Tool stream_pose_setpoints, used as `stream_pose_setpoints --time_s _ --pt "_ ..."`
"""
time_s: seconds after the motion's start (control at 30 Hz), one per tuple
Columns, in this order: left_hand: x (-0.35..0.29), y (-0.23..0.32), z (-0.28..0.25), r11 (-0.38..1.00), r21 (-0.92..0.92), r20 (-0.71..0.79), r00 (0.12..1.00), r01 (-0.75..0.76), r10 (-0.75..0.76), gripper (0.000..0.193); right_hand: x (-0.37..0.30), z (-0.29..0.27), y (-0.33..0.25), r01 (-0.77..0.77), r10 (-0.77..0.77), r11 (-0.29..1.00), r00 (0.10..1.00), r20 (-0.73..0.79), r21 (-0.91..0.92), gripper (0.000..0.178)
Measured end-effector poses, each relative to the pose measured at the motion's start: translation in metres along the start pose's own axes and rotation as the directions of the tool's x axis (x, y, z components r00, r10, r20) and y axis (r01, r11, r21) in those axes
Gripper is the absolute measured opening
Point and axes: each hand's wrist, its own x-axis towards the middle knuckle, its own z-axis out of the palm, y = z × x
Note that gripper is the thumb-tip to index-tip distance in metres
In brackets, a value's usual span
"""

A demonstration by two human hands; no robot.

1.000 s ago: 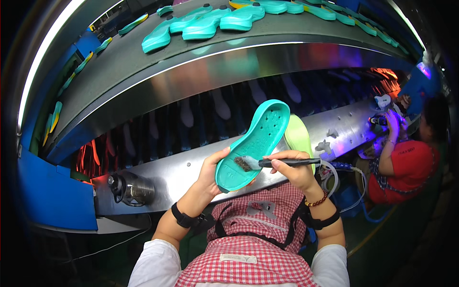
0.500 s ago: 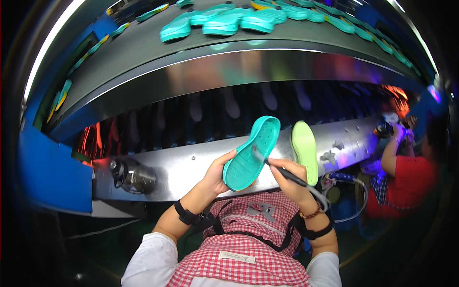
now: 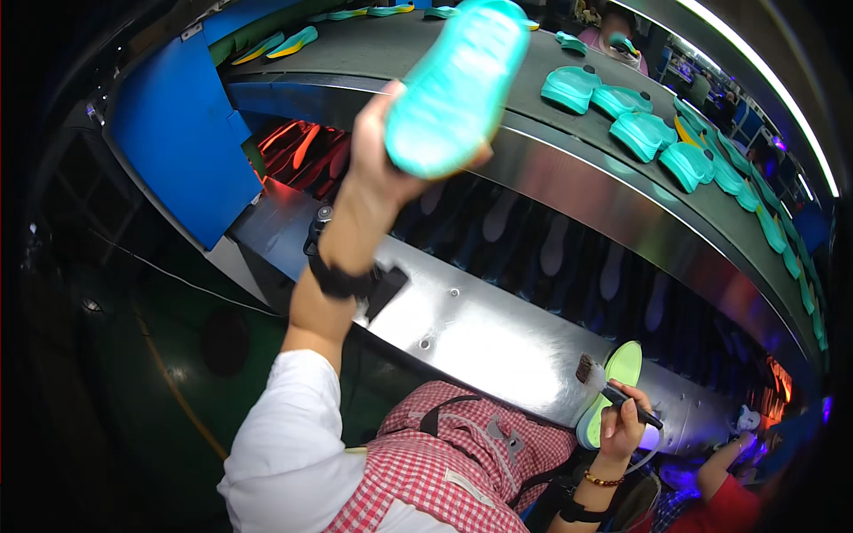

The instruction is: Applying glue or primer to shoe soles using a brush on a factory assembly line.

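My left hand [image 3: 369, 133] is raised at arm's length, closed on the edges of a teal shoe sole [image 3: 458, 89]. The sole is blurred by motion and hangs over the front edge of the conveyor belt [image 3: 355, 55]. Low on the right, my right hand [image 3: 622, 428] grips the black handle of a brush [image 3: 631, 406], its dark bristles pointing up and left. Beside the bristles a yellow-green sole [image 3: 625, 362] lies on the metal ledge [image 3: 484, 333], partly hidden by the brush and hand.
Several teal soles [image 3: 641, 131] sit along the belt to the right. A blue panel [image 3: 173, 133] stands at the left, beside a red-glowing opening [image 3: 298, 147]. My left forearm partly covers a dark bottle [image 3: 318, 226]. A person in red [image 3: 733, 497] works at the lower right.
My left hand has carried the teal sole up and away toward the belt. My right hand's brush has left the sole and moved beside the yellow-green one. The view has swung left.
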Motion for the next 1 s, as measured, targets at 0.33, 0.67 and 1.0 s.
stream_pose_setpoints --time_s 0.33,0.67,1.0 --pt "0.089 -0.023 -0.013 0.48 0.869 -0.289 0.911 0.12 0.294 0.052 0.002 -0.004 0.009 -0.07 0.091 0.993 0.964 -0.251 0.092 0.026" --pt "0.142 -0.066 -0.024 -0.569 0.818 0.225 0.956 -0.079 0.19 0.037 -0.002 0.001 0.008 -0.068 0.093 0.993 0.955 -0.281 0.098 0.028" --pt "0.0 -0.072 -0.008 0.927 0.374 -0.229 0.971 0.025 0.066 0.046 -0.005 -0.01 0.005 -0.056 0.066 0.998 0.943 -0.327 0.041 0.022"
